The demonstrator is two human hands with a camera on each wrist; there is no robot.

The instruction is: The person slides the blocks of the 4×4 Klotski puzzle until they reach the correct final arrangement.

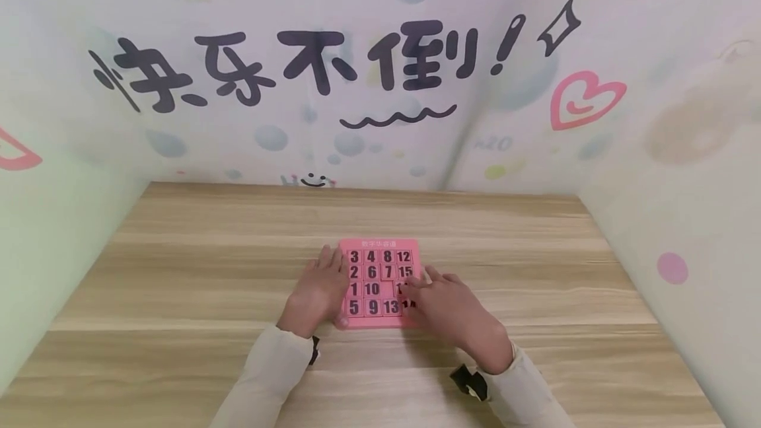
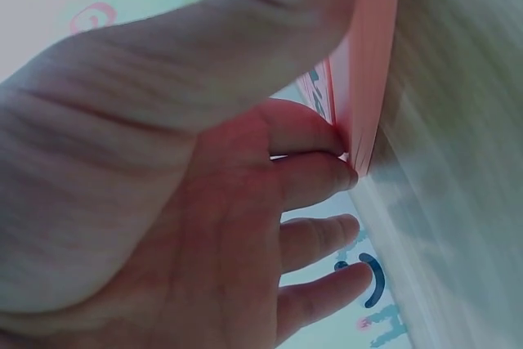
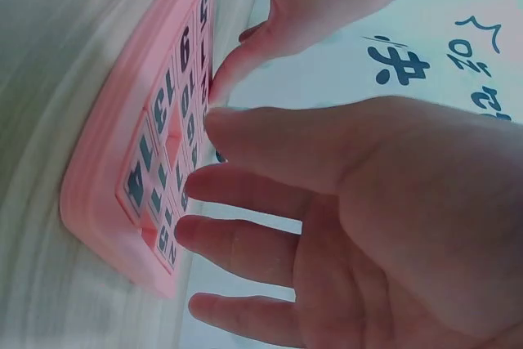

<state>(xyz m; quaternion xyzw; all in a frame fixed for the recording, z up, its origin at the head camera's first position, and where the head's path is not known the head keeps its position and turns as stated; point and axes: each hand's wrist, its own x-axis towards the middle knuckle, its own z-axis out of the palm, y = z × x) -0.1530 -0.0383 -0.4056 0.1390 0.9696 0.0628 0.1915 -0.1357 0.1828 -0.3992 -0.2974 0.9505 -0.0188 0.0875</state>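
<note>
A pink sliding number puzzle (image 1: 380, 323) lies flat on the wooden table, its numbered tiles facing up. My left hand (image 1: 320, 286) holds the frame's left side, with the thumb at the near left corner and fingertips against the edge; the left wrist view shows the index and middle fingers touching it. Over the right columns reaches my right hand (image 1: 448, 306), thumb and fingers extended at the tiles. In the third row, the 11 tile (image 3: 158, 194) sits between two gaps, partly hidden by the right fingers in the head view. The 14 tile is partly covered too.
The wooden table (image 1: 238, 223) meets a printed wall covering (image 1: 238, 144) at the back, with dark lettering and coloured spots. Side walls (image 1: 672, 216) close in the table left and right. Each sleeve has a dark strap (image 1: 470, 382) near the wrist.
</note>
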